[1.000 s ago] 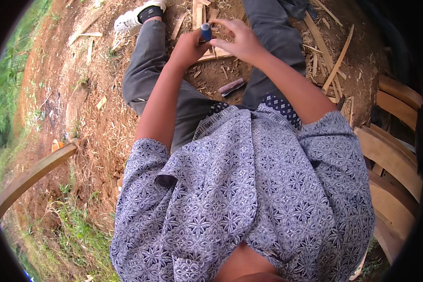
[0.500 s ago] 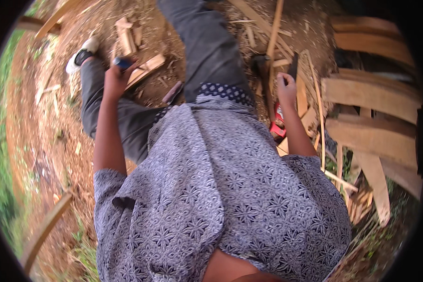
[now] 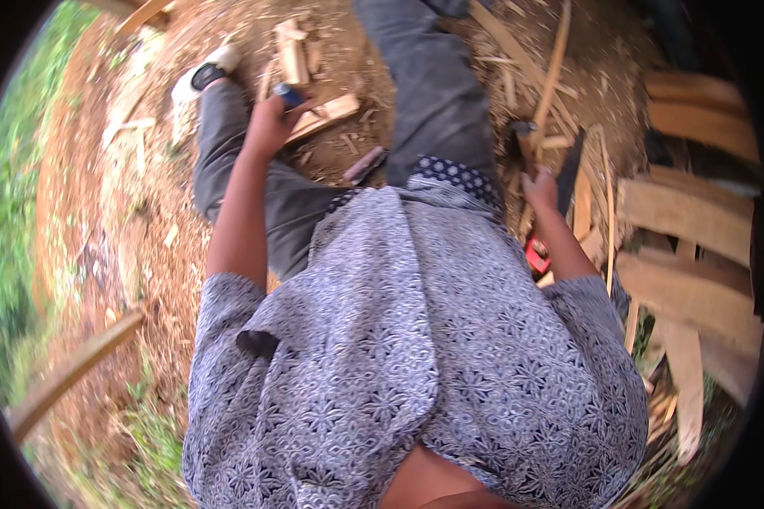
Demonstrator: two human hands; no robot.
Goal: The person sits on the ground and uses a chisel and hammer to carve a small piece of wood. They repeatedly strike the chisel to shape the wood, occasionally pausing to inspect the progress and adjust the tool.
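Note:
My left hand point(image 3: 267, 127) is closed around a tool with a blue handle point(image 3: 289, 95), just above the pale wood piece point(image 3: 329, 116) between my legs. The tool's working end is too blurred to name. At the right, beside my thigh, my right hand point(image 3: 540, 188) is closed on the wooden handle of a hammer point(image 3: 527, 151), its dark head pointing away from me. A dark tapered blade point(image 3: 571, 174) lies right of that hand. Partly hidden by my right forearm is a red object point(image 3: 536, 254).
Curved wooden boards point(image 3: 687, 212) are stacked at the right. Wood shavings and offcuts point(image 3: 293, 59) litter the brown ground. A dull pinkish block point(image 3: 365, 165) lies between my legs. A wooden bar point(image 3: 77, 373) juts in at the lower left; grass point(image 3: 9, 246) borders the far left.
My right hand has come down and left onto the hammer handle; before, it was raised beside it. My left hand keeps the blue-handled tool. The whole view has shifted.

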